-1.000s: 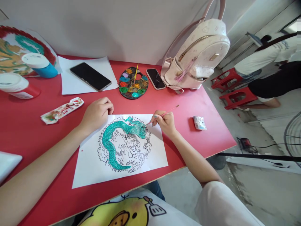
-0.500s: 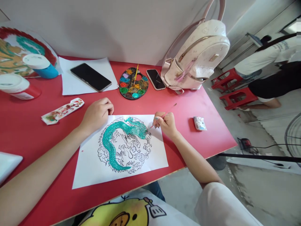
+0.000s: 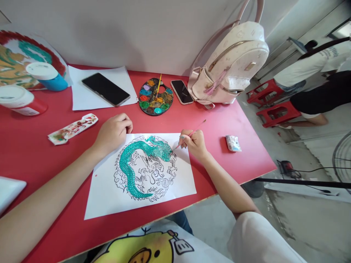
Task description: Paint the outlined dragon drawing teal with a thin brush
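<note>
My right hand (image 3: 194, 143) pinches a thin pink paintbrush (image 3: 196, 128) over the right side of a white sheet (image 3: 102, 197). The brush's lower end is at the edge of the teal paint, while its brownish upper end points away to the right. Printed on the sheet is a round dragon line drawing (image 3: 127, 164), its body coloured teal and its head and the surrounding flames unpainted. At the sheet's top left corner, my left hand (image 3: 113, 132) rests with its fingers curled in, and I see nothing in them.
Behind the sheet lie a paint palette (image 3: 149, 107) with a yellow brush (image 3: 158, 86) and two phones (image 3: 105, 88). A backpack (image 3: 230, 65) stands at the back right, a small packet (image 3: 233, 143) nearer. Paint jars (image 3: 23, 101) and a paint-smeared strip (image 3: 73, 128) are left. Two people sit beyond.
Almost nothing differs. The brush's upper end has tilted very slightly; both hands and the sheet stay in place.
</note>
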